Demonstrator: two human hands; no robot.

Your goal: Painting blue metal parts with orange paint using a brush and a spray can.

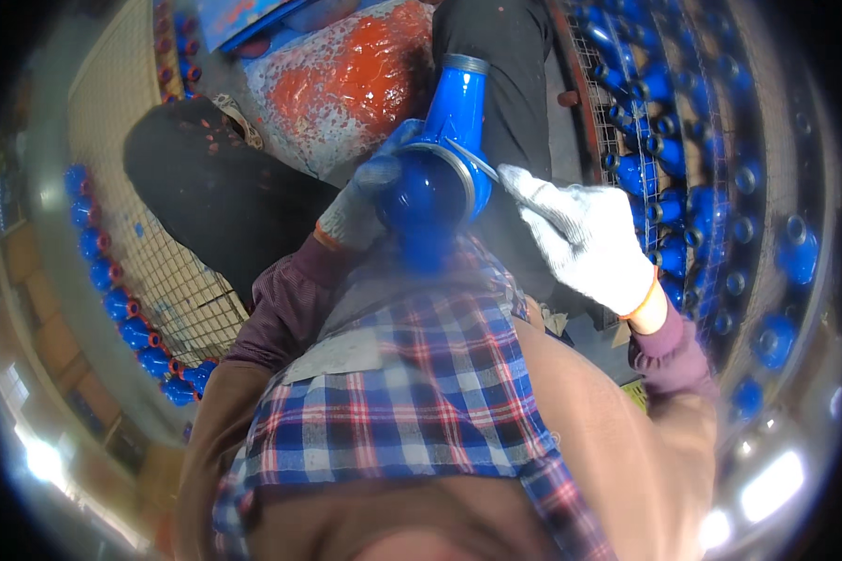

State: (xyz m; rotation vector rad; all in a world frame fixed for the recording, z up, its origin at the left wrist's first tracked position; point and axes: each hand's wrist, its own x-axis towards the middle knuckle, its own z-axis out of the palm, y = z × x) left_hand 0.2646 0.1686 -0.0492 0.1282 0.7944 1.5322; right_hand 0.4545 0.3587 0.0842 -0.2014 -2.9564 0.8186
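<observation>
A glossy blue hollow metal casting (456, 101), bare-metal rims at its narrow end and wide round opening, is tilted in front of my lap. My left hand (363, 198), in a white knit glove stained blue, is closed round its left side; some fingers are hidden behind it. My right hand (580, 229), in a cleaner white glove with an orange cuff, pinches a thin pale metal strip-like tool (474, 160). The tool's far end lies against the casting's blue surface beside the wide rim. I cannot make out its exact kind.
Beyond my knees sits a container lined with paint-splashed plastic sheet (290, 103), with wet orange-red paint (379, 65) in it. Wire racks of several similar blue castings (664, 150) stand at right. At left, more castings (117, 304) line a mesh panel (173, 271).
</observation>
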